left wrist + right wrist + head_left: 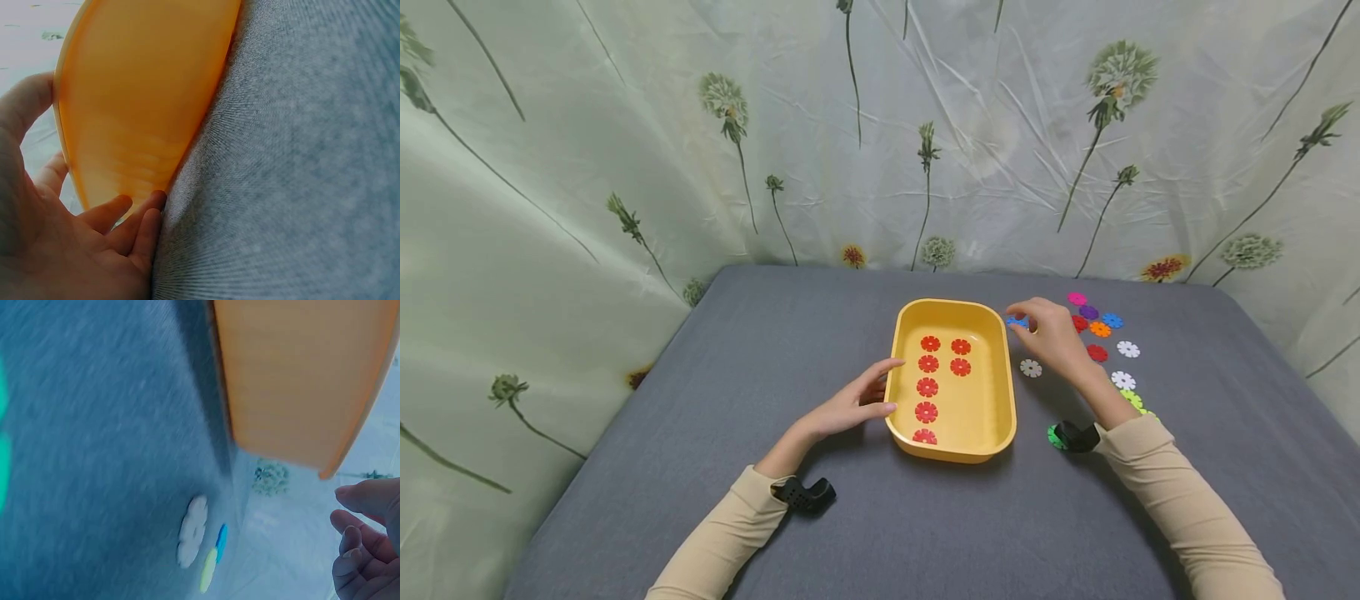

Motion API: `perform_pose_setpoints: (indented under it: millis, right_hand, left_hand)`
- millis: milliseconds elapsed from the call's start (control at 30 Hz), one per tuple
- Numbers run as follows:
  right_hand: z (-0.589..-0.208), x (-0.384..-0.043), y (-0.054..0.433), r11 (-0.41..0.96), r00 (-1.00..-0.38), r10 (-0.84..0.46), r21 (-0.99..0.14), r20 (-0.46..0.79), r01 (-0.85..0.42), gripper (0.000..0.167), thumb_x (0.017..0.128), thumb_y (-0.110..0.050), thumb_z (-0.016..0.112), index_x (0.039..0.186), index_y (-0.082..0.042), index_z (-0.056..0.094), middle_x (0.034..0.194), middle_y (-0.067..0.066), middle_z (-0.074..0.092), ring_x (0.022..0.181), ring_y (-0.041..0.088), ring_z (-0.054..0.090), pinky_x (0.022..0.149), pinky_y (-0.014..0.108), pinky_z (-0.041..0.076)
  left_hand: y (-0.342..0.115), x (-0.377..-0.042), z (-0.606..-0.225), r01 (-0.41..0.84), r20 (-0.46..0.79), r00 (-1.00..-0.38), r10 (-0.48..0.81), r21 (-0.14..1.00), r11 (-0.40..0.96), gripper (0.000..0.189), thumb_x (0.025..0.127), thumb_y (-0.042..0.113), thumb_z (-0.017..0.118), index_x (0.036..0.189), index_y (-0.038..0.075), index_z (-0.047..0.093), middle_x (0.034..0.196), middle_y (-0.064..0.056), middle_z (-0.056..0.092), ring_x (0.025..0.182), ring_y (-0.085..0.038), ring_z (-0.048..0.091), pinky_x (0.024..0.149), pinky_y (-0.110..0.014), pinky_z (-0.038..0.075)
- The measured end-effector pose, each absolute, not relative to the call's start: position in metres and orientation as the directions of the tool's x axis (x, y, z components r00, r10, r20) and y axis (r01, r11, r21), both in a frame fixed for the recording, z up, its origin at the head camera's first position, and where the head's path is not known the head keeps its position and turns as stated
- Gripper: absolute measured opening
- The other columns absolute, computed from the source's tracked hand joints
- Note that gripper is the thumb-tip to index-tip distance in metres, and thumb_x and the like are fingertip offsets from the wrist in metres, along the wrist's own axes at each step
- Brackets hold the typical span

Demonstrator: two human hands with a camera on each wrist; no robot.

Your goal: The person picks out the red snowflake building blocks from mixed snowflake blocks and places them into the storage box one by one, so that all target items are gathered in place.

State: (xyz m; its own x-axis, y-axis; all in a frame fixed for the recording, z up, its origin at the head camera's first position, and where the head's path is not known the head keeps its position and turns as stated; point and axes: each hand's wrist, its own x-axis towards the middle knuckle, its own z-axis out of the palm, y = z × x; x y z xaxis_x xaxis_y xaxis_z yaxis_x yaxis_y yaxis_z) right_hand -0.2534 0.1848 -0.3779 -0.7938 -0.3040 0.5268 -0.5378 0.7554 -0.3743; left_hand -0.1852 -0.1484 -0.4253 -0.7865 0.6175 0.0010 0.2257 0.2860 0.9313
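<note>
A yellow plastic tray (988, 400) sits on the table, with several red flower-shaped discs (927, 387) in two columns on its floor. My left hand (850, 404) grips the tray's left side, thumb and index finger at the rim. In the left wrist view the other fingers of this hand (81, 244) rest against the outer wall. Just off the tray's upper right corner is my right hand (1048, 333), thumb and index apart with nothing between them. A blue disc (1017, 322) lies under those fingertips, and a white disc (1031, 367) lies nearer me.
Right of my right hand lie loose discs, among them pink (1077, 298), purple (1088, 312), orange (1100, 330), red (1097, 353) and white (1127, 349). A green disc (1055, 437) is partly behind the wrist camera. A flowered curtain (880, 150) hangs behind the grey table (760, 350).
</note>
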Motion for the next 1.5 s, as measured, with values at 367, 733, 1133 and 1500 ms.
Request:
perform_pose_setpoints:
  millis: [367,733,1133,1500]
  right_hand:
    - [-0.387,-0.265,0.214,0.809,-0.842,-0.236,-0.383,0.485,-0.447,0.019,0.078,0.003,0.064,0.097,0.004,0.068,0.085,0.021,0.066,0.063,0.021,0.049,0.057,0.025,0.036]
    - [-0.391,-0.269,0.235,0.836,-0.882,-0.191,-0.4,0.431,-0.377,0.021,0.081,0.002,0.061,0.101,0.007,0.066,0.089,0.025,0.067,0.071,0.033,0.062,0.065,0.046,0.049]
    - [-0.391,-0.273,0.249,0.853,-0.918,-0.152,-0.421,0.365,-0.309,0.024,0.081,-0.001,0.06,0.103,0.008,0.065,0.094,0.029,0.065,0.081,0.039,0.059,0.076,0.051,0.044]
    - [-0.388,-0.275,0.259,0.866,-0.981,-0.076,-0.476,0.178,-0.154,0.03,0.087,-0.005,0.052,0.113,0.009,0.06,0.115,0.034,0.057,0.097,0.043,0.051,0.085,0.056,0.04]
  left_hand:
    - [-0.149,-0.185,-0.426,0.221,0.004,-0.787,0.617,0.936,0.275,0.068,0.091,0.029,0.061,0.147,0.025,0.023,0.152,-0.012,0.031,0.135,-0.031,0.041,0.11,-0.049,0.033]
    - [-0.149,-0.185,-0.423,0.197,-0.014,-0.784,0.62,0.942,0.27,0.069,0.09,0.033,0.06,0.147,0.026,0.023,0.152,-0.012,0.031,0.136,-0.031,0.04,0.11,-0.05,0.033]
    - [-0.149,-0.185,-0.424,0.186,-0.026,-0.787,0.617,0.943,0.277,0.067,0.091,0.028,0.059,0.147,0.026,0.023,0.152,-0.011,0.031,0.136,-0.031,0.04,0.111,-0.051,0.032]
    - [-0.149,-0.185,-0.424,0.188,-0.024,-0.787,0.616,0.943,0.276,0.067,0.091,0.028,0.06,0.147,0.025,0.023,0.152,-0.011,0.03,0.136,-0.031,0.039,0.111,-0.051,0.032]
